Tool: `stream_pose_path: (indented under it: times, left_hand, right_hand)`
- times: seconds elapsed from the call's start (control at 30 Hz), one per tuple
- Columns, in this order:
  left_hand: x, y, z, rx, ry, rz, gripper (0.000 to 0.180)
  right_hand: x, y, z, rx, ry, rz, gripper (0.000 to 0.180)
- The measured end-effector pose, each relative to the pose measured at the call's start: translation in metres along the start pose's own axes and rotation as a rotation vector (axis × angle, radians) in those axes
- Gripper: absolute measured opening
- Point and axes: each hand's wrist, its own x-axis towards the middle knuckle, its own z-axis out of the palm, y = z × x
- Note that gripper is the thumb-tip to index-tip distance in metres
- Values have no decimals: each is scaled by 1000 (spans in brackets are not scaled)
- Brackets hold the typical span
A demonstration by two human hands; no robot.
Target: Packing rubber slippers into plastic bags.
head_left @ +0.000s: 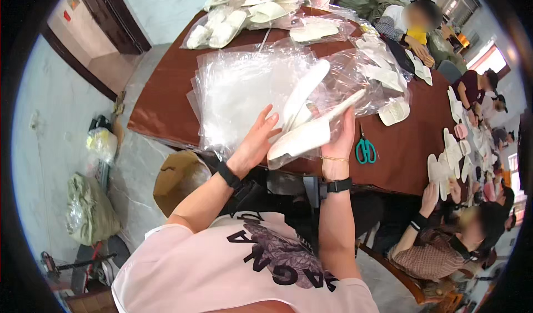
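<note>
A: What's furthest left on the table [166, 96]?

B: A stack of clear bags [239, 91], lying flat on the brown top.

A: And the left hand [256, 141]?

B: It's raised just off that stack, fingers straight and slightly apart, tips touching the white insoles [302, 135] from the left.

A: Where are the insoles exactly?

B: Held up above the table's near edge, between both hands. One long insole tilts up and away; others lie beneath it. They seem to sit partly inside a clear bag, though the plastic is hard to make out.

A: The right hand [340, 138]?

B: Clamped on the insoles' right end, fingers curled around it.

A: Anything further right?

B: Green scissors [365, 149], flat on the table, just beside that wrist.
</note>
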Motion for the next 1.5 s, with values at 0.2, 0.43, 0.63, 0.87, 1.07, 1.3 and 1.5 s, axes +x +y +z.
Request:
stream_pose_path:
  times: [0.2, 0.43, 0.63, 0.87, 1.07, 1.3, 1.5]
  left_hand:
    - [4, -27, -6, -453, -367, -169, 71]
    - [-9, 56, 2, -427, -63, 50, 40]
    - [-1, 108, -4, -175, -107, 273, 34]
    - [-2, 116, 2, -28, -126, 269, 29]
    - [3, 121, -17, -28, -36, 262, 30]
    - [-4, 127, -12, 61, -120, 275, 32]
    - [4, 135, -14, 21, -152, 316, 32]
  right_hand:
    - [-8, 2, -29, 188, 65, 97, 47]
    - [-18, -14, -43, -149, 0, 45, 49]
    - [-26, -84, -58, -572, 240, -251, 42]
    - [-22, -138, -13, -1107, -56, -447, 25]
    - [-47, -159, -24, -282, -132, -82, 14]
    - [-29, -128, -33, -874, -418, 502, 34]
    - [-14, -104, -60, -628, -136, 179, 27]
